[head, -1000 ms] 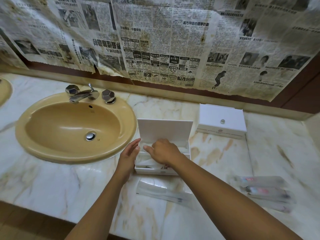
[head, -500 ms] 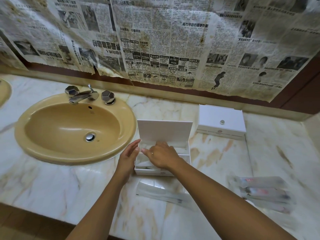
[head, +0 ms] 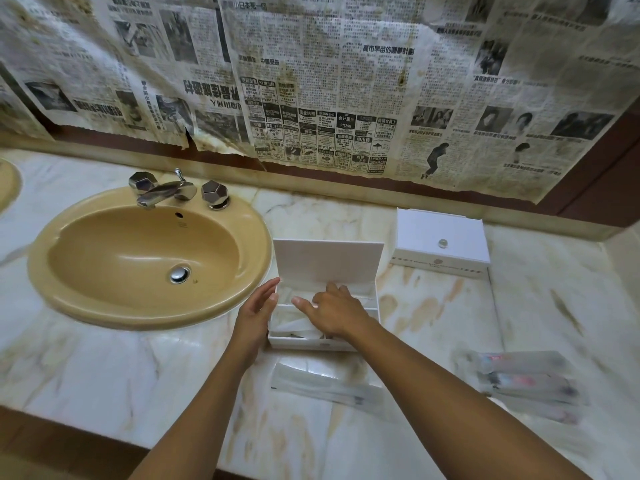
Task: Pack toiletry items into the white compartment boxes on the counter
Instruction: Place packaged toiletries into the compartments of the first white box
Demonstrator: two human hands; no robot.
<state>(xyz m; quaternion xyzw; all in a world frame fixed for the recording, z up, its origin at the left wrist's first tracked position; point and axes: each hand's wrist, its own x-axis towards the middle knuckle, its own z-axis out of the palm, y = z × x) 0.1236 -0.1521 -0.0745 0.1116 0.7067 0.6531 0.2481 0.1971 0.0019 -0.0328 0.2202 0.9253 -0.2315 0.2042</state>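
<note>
An open white compartment box (head: pixel 325 342) is seen on the marble counter (head: pixel 104 368), just right of the sink (head: pixel 149 254), lid raised at the back. The left hand (head: pixel 258 315) is laid flat against the box's left wall, fingers straight and together. The right hand (head: pixel 334 310) is placed inside, fingers spread over clear packets (whether one is pinched cannot be told). A clear sachet (head: pixel 322 382) lies just before the box; more sachets (head: pixel 526 386) lie well to the right. A closed white box (head: pixel 441 242) stands behind.
</note>
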